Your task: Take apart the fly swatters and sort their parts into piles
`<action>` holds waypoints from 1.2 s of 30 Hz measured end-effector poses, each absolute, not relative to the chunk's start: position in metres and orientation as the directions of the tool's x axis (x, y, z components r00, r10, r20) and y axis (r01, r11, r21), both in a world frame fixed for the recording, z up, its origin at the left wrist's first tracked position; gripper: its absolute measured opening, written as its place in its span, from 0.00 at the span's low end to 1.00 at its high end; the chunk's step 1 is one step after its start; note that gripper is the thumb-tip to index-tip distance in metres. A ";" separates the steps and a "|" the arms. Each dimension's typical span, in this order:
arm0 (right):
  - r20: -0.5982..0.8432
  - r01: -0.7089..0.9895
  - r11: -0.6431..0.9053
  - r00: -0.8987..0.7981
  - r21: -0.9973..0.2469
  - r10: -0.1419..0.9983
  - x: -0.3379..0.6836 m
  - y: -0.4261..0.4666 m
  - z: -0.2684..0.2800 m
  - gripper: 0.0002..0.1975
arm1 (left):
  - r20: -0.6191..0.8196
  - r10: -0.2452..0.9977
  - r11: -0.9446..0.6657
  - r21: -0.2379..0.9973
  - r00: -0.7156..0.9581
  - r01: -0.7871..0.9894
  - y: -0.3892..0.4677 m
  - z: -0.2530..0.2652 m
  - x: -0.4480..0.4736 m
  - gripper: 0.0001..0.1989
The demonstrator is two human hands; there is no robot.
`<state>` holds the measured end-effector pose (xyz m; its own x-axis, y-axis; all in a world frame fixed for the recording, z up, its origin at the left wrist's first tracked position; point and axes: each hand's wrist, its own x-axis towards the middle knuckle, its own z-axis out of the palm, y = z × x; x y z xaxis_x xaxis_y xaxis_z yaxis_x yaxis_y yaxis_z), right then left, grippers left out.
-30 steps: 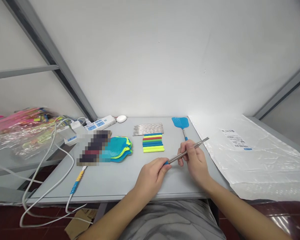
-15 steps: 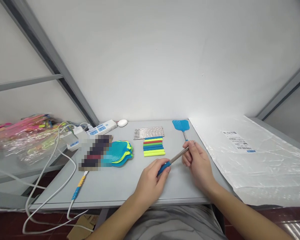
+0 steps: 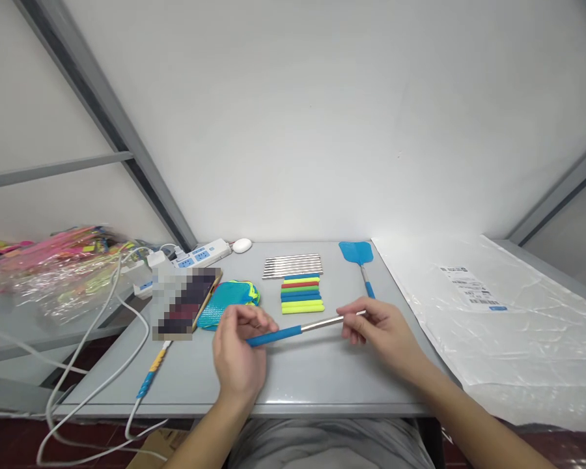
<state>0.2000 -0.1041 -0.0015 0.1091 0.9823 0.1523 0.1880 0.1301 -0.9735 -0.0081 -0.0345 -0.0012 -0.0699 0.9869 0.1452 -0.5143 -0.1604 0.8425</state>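
My right hand (image 3: 378, 329) pinches the bare silver end of a metal rod (image 3: 322, 322). A blue sleeve-like handle (image 3: 276, 336) covers the rod's left part. The handle's end presses against the palm of my left hand (image 3: 241, 348), whose fingers are loosely curved above it and not wrapped round it. Beyond my right hand lies a blue fly swatter (image 3: 356, 253) with a metal shaft and blue grip. Several coloured sleeves (image 3: 301, 294) lie in a row in the middle of the table, below a row of silver rods (image 3: 293, 265). Left of them is a pile of blue and yellow-green swatter heads (image 3: 227, 303).
A phone (image 3: 190, 303), partly blurred out, lies on the left with a cable plugged in. Behind it are a power strip (image 3: 202, 253) and a white round object (image 3: 241, 245). A white plastic packet (image 3: 498, 339) covers the right side. Plastic-wrapped items (image 3: 78, 260) sit far left.
My left hand has moved left and loosened from its grip to a palm against the handle's end. The rod has turned nearer to level, and more of the blue handle shows.
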 end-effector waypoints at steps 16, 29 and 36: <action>0.518 0.754 0.535 -0.305 -0.381 0.799 0.185 -0.109 -0.023 0.10 | 0.298 0.948 -0.248 0.912 0.111 -0.327 -0.020 -0.001 -0.028 0.24; 0.479 0.797 0.516 -0.336 -0.316 0.811 0.186 -0.110 -0.020 0.11 | 0.209 0.961 -0.155 0.949 0.179 -0.276 -0.030 -0.008 -0.016 0.23; 0.467 0.786 0.504 -0.317 -0.357 0.825 0.187 -0.109 -0.022 0.11 | 0.196 0.959 -0.139 0.955 0.206 -0.264 -0.032 -0.008 -0.013 0.23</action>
<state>0.1867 -0.1085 -0.0221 -0.3173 0.8252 0.4672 0.7863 0.5044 -0.3568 -0.0130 -0.0318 -0.0083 0.2057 0.9588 0.1959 -0.2636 -0.1385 0.9546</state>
